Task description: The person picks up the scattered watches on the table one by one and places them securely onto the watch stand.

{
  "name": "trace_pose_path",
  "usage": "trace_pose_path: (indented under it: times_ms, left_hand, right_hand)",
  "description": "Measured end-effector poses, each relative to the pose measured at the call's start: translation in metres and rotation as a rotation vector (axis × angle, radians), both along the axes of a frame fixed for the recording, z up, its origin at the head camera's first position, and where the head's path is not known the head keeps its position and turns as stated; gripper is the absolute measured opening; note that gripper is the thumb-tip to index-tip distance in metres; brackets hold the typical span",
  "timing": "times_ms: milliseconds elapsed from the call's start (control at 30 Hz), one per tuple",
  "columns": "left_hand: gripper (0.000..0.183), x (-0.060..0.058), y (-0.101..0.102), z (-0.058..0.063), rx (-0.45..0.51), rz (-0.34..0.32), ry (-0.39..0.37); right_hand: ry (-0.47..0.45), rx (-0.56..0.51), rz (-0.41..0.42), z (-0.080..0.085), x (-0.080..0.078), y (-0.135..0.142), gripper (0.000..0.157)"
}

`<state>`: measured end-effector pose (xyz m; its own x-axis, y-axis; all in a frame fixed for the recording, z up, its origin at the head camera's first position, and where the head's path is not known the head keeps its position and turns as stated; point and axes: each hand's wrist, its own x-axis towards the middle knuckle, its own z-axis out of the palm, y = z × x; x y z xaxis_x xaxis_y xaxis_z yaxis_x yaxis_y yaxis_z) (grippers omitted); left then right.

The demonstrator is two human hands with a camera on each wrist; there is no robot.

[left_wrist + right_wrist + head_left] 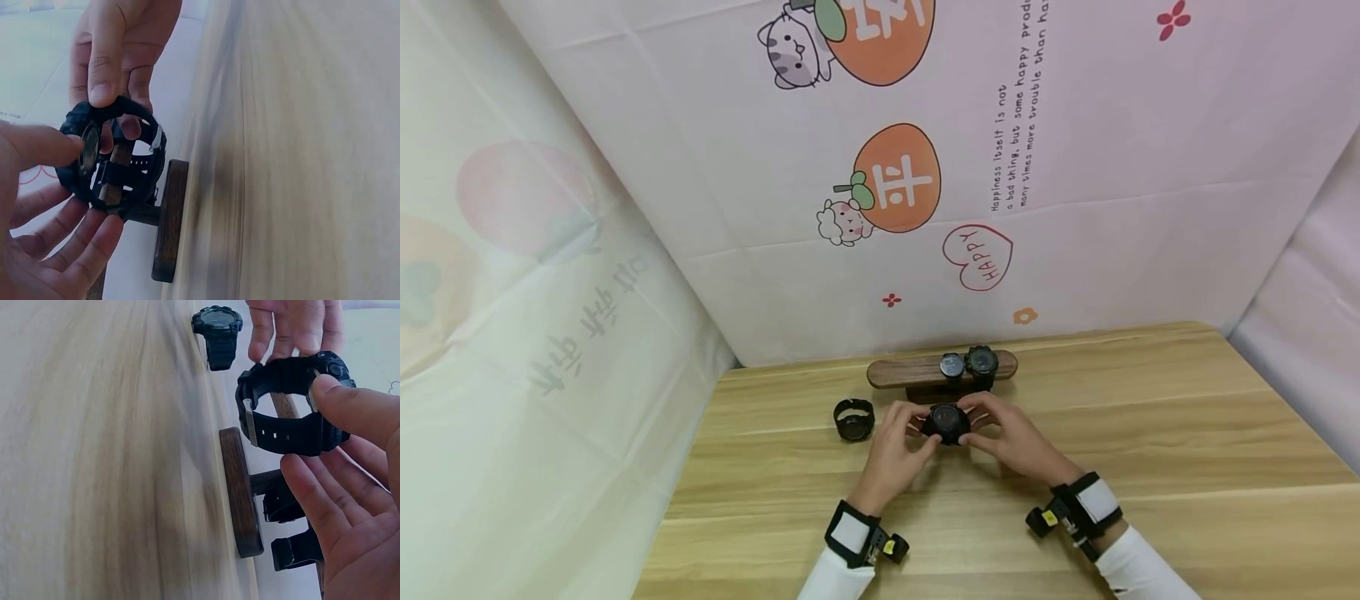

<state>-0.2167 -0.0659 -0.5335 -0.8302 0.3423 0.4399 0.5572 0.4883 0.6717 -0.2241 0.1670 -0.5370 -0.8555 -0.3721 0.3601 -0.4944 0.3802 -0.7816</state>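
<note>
A black wristwatch (pixel 946 422) with its strap closed into a loop is held between both hands, in front of the wooden stand. The left hand (pixel 896 454) grips its left side, thumb at the front. From the right, the right hand (pixel 1014 439) pinches it between thumb and fingers. In the right wrist view, the strap (pixel 287 434) shows its holes and a metal buckle. Behind the held watch, a dark wooden watch stand (pixel 898 372) carries two watches at its right end: a smaller one (pixel 952 366) and a bulkier black one (pixel 982 362).
Another black watch (pixel 853 421) lies on the wood-grain table (pixel 760 500), left of the stand. A white printed cloth (pixel 760 275) hangs behind the table's back edge. Pale cloth (pixel 587 417) also hangs along the left side.
</note>
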Motion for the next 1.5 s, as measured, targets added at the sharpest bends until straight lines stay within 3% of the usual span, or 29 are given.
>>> trace_pose_path:
  times_ms: [300,567,667,867,1033,1200,1500]
  left_hand:
    - [0.052,-0.001,0.005,-0.002,0.002,0.044,0.046]
    - [0.059,-0.001,0.007,-0.001,0.021,0.078,0.061]
    - [0.057,-0.001,0.007,-0.002,0.019,0.08,0.065]
    - [0.055,-0.001,0.005,-0.003,0.048,-0.004,0.052]
    - [0.056,-0.001,0.003,-0.002,0.072,-0.08,0.0]
    - [0.058,-0.002,0.002,-0.002,0.083,-0.137,-0.004]
    - [0.064,-0.004,0.002,-0.002,0.126,-0.2,-0.007]
  right_hand:
    - [0.029,-0.071,0.015,0.001,0.001,-0.003,0.041]
    - [0.064,-0.096,0.038,0.033,0.017,-0.012,0.034]
    - [0.055,-0.105,0.054,0.035,0.018,-0.012,0.033]
    - [0.03,-0.139,0.072,0.026,0.014,-0.011,0.039]
    - [0.116,-0.084,0.06,0.007,0.003,-0.006,0.055]
    - [0.15,-0.024,0.08,0.003,0.0,-0.002,0.07]
    - [0.137,-0.003,0.103,0.004,0.001,-0.002,0.066]
